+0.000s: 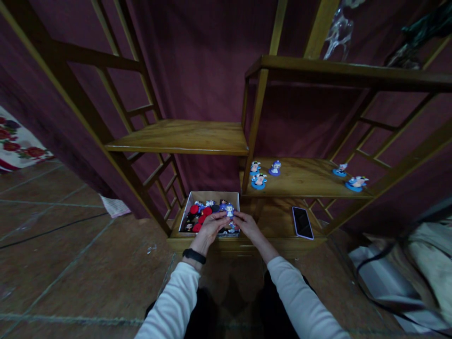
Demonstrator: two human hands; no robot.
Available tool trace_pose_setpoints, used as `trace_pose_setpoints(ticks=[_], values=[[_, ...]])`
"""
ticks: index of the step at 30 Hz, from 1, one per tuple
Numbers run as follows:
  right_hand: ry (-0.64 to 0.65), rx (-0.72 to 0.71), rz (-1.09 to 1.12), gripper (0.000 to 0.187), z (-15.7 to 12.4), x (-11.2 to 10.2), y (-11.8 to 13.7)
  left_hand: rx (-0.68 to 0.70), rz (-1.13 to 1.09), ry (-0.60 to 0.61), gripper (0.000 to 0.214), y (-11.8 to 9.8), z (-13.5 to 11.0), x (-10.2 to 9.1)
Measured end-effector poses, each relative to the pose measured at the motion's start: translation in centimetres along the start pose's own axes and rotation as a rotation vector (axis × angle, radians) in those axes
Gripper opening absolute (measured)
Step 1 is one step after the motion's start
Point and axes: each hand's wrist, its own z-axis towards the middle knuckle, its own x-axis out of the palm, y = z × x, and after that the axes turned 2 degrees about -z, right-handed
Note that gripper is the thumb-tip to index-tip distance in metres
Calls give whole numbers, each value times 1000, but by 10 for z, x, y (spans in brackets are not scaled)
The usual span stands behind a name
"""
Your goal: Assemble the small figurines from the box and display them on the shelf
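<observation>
A small purple and white figurine (230, 210) is held upright between my two hands, over the right part of an open cardboard box (181, 223). My left hand (213, 224) pinches it from the left, with a black band on that wrist. From the right, the fingertips of my right hand (247, 223) close on its side. Inside the box lie several more figurines, some with round red bases (205, 214) turned up. On the shelf to the right stand another purple figurine (275, 168) and several blue-based figurines (259, 181).
The box sits on the lowest board of a wooden shelf unit (176, 136). A phone (302, 222) lies on that board to the right. Glass ornaments (339, 35) stand on the upper right shelf. Bags (388, 278) rest on the floor at right.
</observation>
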Motion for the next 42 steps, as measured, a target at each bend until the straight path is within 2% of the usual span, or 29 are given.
trace_pose_setpoints(ticks=[6, 12, 18, 24, 28, 33, 42], values=[[13, -228, -483, 32, -9, -3, 11, 95, 68, -31, 39, 5, -3, 5], [26, -222, -744, 32, -16, -1, 18, 166, 128, -65, 38, 11, -1, 8], [20, -220, -592, 33, -10, 0, 13, 200, 137, -80, 40, 14, 5, 6], [-53, -206, -394, 37, -3, 2, 2, 278, 146, -103, 41, 16, 10, 4], [-57, -203, -330, 30, -4, 2, 2, 298, 156, -93, 38, 16, 12, 3], [-51, -167, -220, 25, -4, 3, 3, 281, 161, -87, 38, 16, 10, 1], [-27, -6, 65, 32, 1, 7, -1, 214, 69, -79, 39, 10, 2, 10]])
